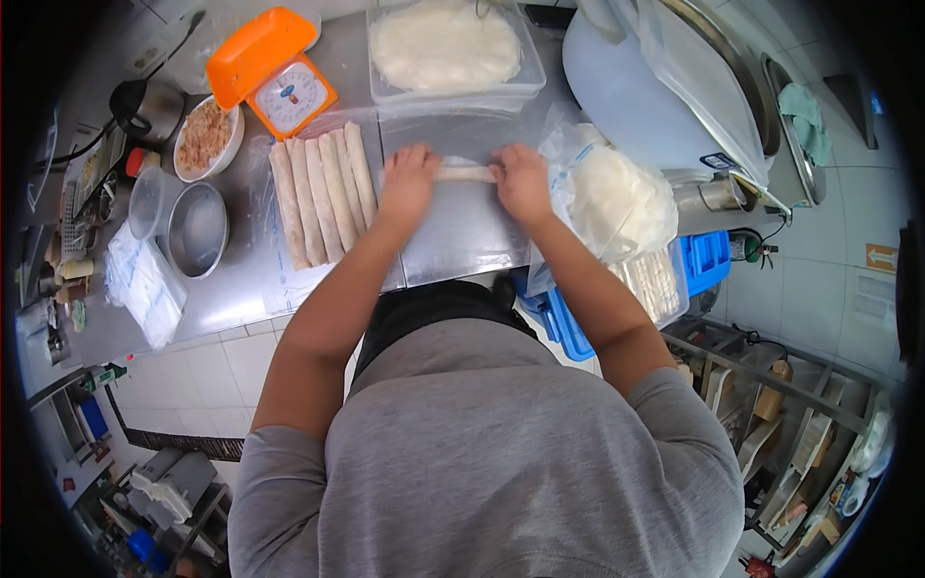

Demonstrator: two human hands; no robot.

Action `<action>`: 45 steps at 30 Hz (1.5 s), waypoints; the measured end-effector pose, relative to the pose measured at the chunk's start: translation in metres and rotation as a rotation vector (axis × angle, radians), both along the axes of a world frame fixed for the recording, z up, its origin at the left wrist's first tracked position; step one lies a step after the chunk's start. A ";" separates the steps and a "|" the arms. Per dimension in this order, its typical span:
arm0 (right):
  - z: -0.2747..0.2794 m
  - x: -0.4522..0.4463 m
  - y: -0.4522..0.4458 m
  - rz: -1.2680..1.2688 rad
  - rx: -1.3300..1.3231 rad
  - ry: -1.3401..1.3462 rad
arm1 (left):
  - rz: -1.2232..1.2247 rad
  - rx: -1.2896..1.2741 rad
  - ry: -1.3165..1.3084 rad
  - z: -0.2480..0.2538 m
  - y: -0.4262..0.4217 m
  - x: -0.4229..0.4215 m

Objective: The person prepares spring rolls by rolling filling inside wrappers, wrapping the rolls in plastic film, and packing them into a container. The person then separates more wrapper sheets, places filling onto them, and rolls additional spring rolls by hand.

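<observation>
A thin pale roll (464, 173) lies crosswise on the steel worktop (453, 231), and a wrapper edge or film shows just behind it. The fingers of my left hand (409, 185) curl over its left end. At the other end, my right hand (524, 181) grips it the same way. Left of my left hand, several finished long rolls (323, 193) lie side by side on plastic film. Close by my right hand is a clear plastic bag (621, 197) with white, sheet-like contents. The undersides of both hands are hidden.
An orange kitchen scale (289, 94) and a white bowl of minced filling (207, 140) stand at the back left. A metal bowl (198, 231) sits nearer. Behind my hands is a clear tub (448, 53) of white food; a large white bin (655, 87) stands to the right.
</observation>
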State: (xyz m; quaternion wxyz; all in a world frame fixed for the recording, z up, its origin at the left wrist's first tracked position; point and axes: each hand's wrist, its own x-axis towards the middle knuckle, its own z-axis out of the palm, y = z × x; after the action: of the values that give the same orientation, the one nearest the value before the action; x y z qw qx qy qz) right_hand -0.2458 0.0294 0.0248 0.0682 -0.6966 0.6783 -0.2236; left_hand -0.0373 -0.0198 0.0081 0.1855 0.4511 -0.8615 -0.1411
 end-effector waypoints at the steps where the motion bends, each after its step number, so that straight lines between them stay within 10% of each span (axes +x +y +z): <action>1: -0.003 0.003 0.003 0.095 -0.095 0.009 | -0.045 -0.098 -0.030 -0.007 0.007 -0.004; 15: -0.013 -0.006 -0.037 0.232 0.192 -0.075 | -0.105 0.070 -0.189 -0.011 -0.039 -0.006; 18: 0.018 -0.023 -0.046 0.191 0.492 -0.440 | -0.115 0.710 -0.174 0.051 -0.071 0.022; 22: 0.059 -0.031 -0.019 0.261 0.777 -1.045 | -0.227 1.130 1.168 0.103 -0.053 0.076; 25: 0.087 -0.015 -0.001 0.456 0.893 -1.388 | -0.130 1.073 1.591 0.177 0.007 0.029; 28: 0.134 0.021 0.013 0.260 0.447 -1.176 | -0.158 0.916 1.672 0.170 0.014 0.004; 31: 0.182 0.041 0.032 0.365 -0.458 -0.537 | 0.045 0.613 1.201 0.203 0.030 0.000; 45: 0.217 0.075 0.026 0.560 -0.599 -0.085 | -0.055 0.453 1.065 0.196 0.045 0.013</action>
State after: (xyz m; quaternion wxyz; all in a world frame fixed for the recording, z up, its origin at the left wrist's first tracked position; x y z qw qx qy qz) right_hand -0.1704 0.0553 0.2421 -0.0514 -0.8334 0.3641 -0.4127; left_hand -0.0244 0.0247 0.2036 0.4887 0.3238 -0.6090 -0.5343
